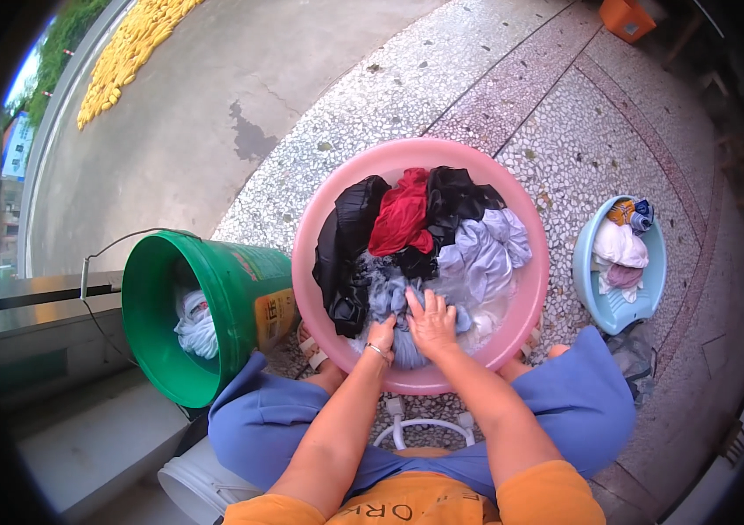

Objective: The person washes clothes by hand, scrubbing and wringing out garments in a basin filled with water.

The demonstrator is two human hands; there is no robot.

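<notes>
A large pink basin (pixel 534 236) full of wet clothes and soapy water stands between my knees. Under both hands lies a wet blue-grey garment (pixel 409 352), partly in the water near the basin's close side. My left hand (pixel 380 335), with a bracelet at the wrist, is closed on the garment's left part; its fingertips are hidden. Pressed on the cloth just to the right, my right hand (pixel 431 325) has its fingers spread. Beyond them are a red garment (pixel 402 213), black garments (pixel 356 208) and a pale lavender garment (pixel 484 252).
At left, a green bucket (pixel 254 271) tilts on its side, with white cloth (pixel 197 325) inside. A light-blue basin (pixel 589 278) holding small clothes sits at right. A white bucket (pixel 201 486) is near my left leg. Yellow corn cobs (pixel 131 52) lie far left; an orange container (pixel 628 19) stands far right.
</notes>
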